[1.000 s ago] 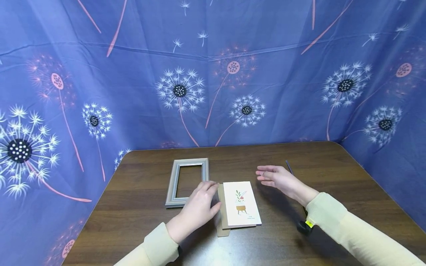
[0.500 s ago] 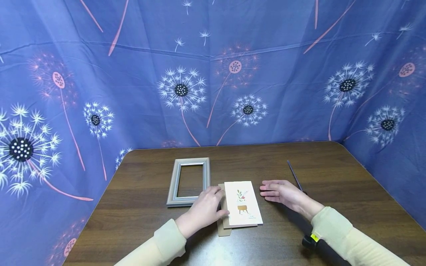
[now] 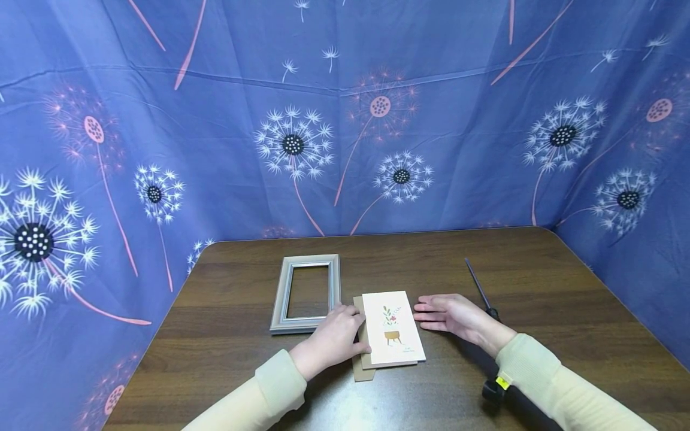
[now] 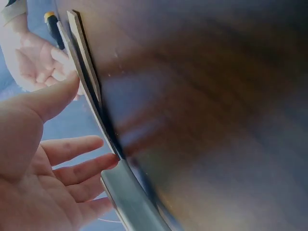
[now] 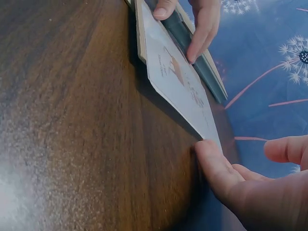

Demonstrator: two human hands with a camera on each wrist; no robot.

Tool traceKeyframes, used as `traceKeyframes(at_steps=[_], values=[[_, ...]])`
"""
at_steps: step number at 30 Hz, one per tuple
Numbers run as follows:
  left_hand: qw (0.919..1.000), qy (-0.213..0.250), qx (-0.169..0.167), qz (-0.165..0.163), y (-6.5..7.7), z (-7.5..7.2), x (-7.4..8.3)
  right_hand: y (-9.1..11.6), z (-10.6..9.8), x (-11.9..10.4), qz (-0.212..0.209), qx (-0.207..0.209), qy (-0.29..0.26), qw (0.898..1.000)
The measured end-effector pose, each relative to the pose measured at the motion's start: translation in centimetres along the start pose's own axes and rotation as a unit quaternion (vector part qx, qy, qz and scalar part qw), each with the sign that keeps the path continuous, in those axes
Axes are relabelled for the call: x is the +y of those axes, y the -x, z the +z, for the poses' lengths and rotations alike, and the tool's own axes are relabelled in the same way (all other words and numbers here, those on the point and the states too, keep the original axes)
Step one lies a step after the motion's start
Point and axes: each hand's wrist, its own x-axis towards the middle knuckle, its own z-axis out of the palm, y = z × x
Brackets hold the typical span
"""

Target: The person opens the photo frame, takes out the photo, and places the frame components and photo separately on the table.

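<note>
A white card (image 3: 396, 329) printed with a potted plant lies on brown cardboard pieces (image 3: 363, 375), which stick out at its left and lower edges. My left hand (image 3: 335, 336) rests at the stack's left side, thumb at the card's edge and fingers loosely bent, holding nothing. In the left wrist view, its fingers reach close to the grey picture frame (image 4: 132, 195). My right hand (image 3: 455, 317) is on the card's other side, fingers extended. In the right wrist view, one fingertip (image 5: 208, 147) is right at the card's corner (image 5: 206, 132).
The empty picture frame (image 3: 278, 305) lies left of the card on the brown wooden table (image 3: 226, 359). A screwdriver (image 3: 477, 280) lies at the right, its handle mostly hidden by my right arm. A blue dandelion-print cloth (image 3: 458, 120) hangs behind the table.
My left hand has moved right and slightly down, bringing its thumb onto the card's left edge. My right hand has come down beside the card's right edge, uncovering more of the screwdriver.
</note>
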Motion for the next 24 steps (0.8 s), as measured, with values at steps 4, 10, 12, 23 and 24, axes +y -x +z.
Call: traceKeyframes(at_steps=[4, 10, 12, 23, 24], values=[[0.9998, -0.017, -0.006, 0.005, -0.1, 0.1, 0.1, -0.4, 0.2, 0.1, -0.001, 0.006, -0.001, 1.0], [0.9995, -0.024, -0.021, 0.008, -0.3, -0.2, 0.1, -1.4, 0.8, 0.2, -0.005, 0.021, 0.0, 1.0], [0.9993, -0.025, -0.024, 0.011, -0.4, -0.3, 0.0, -1.8, 1.1, 0.2, -0.004, 0.032, 0.005, 0.999], [0.9995, -0.004, -0.026, 0.016, -0.6, -0.4, -0.3, -3.2, 2.3, 0.8, -0.007, 0.103, 0.107, 0.989], [0.9996, 0.001, -0.023, 0.015, -0.7, -0.4, -0.4, -3.2, 2.3, 0.8, -0.009, 0.104, 0.108, 0.989]])
